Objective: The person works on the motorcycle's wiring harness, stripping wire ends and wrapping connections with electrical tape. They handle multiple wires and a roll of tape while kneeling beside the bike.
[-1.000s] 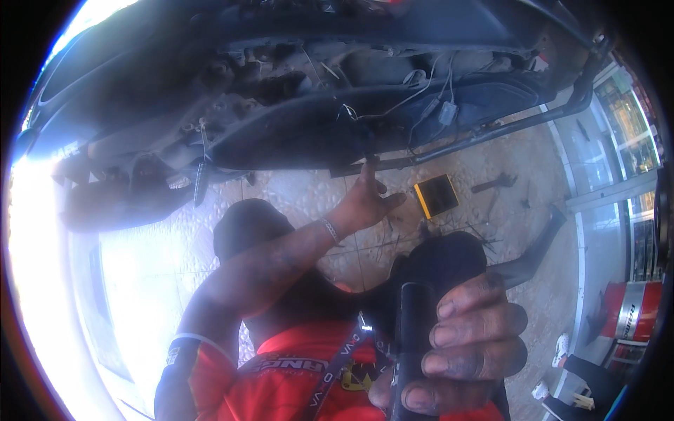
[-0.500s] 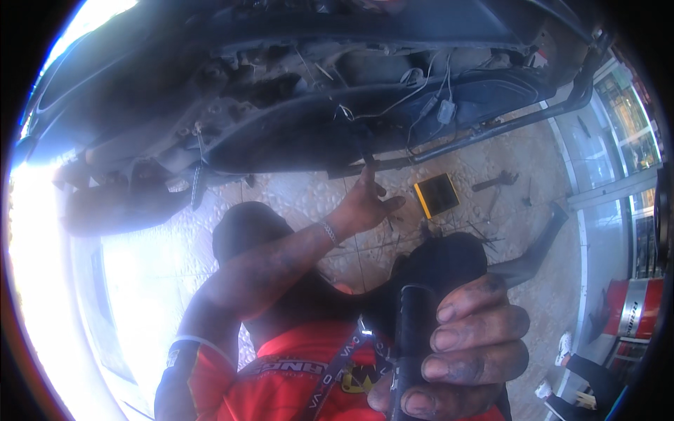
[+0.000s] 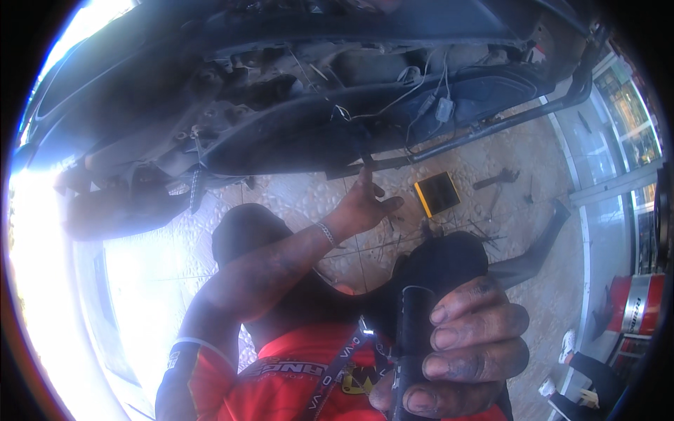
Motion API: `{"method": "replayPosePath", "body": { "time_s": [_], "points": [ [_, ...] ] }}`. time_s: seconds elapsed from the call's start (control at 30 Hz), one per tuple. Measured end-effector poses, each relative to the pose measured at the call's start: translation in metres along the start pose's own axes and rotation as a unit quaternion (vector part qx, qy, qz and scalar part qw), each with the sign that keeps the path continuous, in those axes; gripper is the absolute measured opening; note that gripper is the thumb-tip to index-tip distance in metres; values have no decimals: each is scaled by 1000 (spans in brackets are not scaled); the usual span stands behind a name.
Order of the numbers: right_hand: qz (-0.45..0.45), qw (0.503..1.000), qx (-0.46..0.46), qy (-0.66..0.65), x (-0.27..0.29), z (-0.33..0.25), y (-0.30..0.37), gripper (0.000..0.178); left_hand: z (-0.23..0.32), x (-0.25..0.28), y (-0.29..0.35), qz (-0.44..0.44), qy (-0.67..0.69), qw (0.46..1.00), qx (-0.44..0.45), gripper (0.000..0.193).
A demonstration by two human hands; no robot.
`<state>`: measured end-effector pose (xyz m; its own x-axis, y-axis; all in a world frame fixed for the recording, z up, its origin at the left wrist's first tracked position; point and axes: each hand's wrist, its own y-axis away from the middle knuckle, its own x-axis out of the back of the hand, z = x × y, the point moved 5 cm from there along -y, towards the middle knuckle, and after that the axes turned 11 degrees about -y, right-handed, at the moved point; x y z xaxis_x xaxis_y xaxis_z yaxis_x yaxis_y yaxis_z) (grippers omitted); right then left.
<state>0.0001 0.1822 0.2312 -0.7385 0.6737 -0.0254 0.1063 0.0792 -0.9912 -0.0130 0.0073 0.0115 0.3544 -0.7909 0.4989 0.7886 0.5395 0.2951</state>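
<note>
Right hand (image 3: 467, 347) has its grip wrapped around a black cylindrical tool (image 3: 413, 351) low in view; left hand (image 3: 365, 207), fingers spread, touches the dark vehicle underside (image 3: 316, 133). Greasy fingers may let the tool slip

The person's right hand (image 3: 472, 351) comes up from the lower edge, closed in a firm fist around an upright black tube (image 3: 414, 323). Four grimy fingers (image 3: 460, 306) wrap over the tube from its right side, stacked one above another, nails facing the tube's left – the thumb tip shows just left of the tube, low down. Wrist and forearm are cut off below the tube.
</note>
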Motion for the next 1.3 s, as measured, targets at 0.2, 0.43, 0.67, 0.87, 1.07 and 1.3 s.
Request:
{"method": "replayPosePath", "body": {
  "time_s": [0.2,0.43,0.67,0.87,1.07,1.3],
  "points": [
    [-2,1000,4,-14,2,-1,6,28,-6,-4,-1,18,-15,1000,-8,104],
    [-146,972,-168,-80,22,0,19,30,-12,-7,1,35,-16,999,-9,100],
    [-281,819,-499,-15,21,9,132,37,-14,-14,7,-20,35,999,34,90],
    [-309,770,-555,-61,38,6,152,44,-14,-27,3,-22,29,999,18,85],
    [116,821,-514,220,248,64,160,26,-23,-34,6,-32,23,999,26,83],
    [-59,601,-604,520,462,151,453,36,-45,-47,-1,-41,10,999,24,90]
  ]
}}
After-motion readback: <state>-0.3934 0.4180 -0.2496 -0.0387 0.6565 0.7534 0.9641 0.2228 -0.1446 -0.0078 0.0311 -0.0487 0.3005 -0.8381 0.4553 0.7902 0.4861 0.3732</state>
